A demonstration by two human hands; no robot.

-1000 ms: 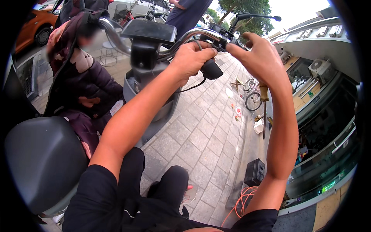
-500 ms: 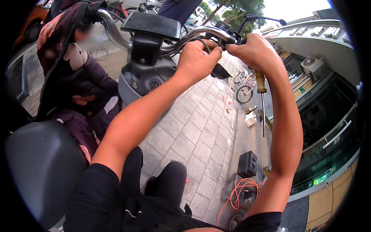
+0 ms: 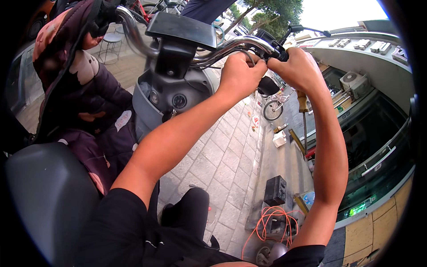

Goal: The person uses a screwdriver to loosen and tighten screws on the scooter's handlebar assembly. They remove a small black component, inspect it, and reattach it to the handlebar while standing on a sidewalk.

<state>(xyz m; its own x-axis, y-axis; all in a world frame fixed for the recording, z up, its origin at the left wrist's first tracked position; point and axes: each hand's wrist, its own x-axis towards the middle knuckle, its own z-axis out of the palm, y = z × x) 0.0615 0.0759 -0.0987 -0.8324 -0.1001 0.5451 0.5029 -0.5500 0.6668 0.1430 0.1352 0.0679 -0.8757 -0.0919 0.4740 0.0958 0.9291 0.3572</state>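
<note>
At the right end of the chrome handlebar [image 3: 235, 43] of a scooter, both my hands work close together. My left hand [image 3: 240, 75] is closed in a pinch, with a thin black cable [image 3: 251, 58] looping over its fingers. What sits between the fingertips is hidden. My right hand [image 3: 299, 70] is closed beside the black fitting [image 3: 279, 52] on the bar, its thumb pointing at the left fingertips. A screwdriver [image 3: 303, 103] with a yellowish handle hangs shaft-down from under that hand, held by its lower fingers. Just below the hands is a dark rounded piece [image 3: 268, 86].
A padded, patterned cover [image 3: 100, 109] drapes the scooter's left side, near the dark seat [image 3: 51, 200]. On the ground to the right stand a black box-shaped battery [image 3: 275, 190] and a tangled orange cable [image 3: 267, 222]. A parked bicycle [image 3: 273, 109] is farther off.
The handlebar and scooter front appear slightly farther right in view. Both hands stay at the bar end, the left one nearer the right. The dark piece beneath them has turned.
</note>
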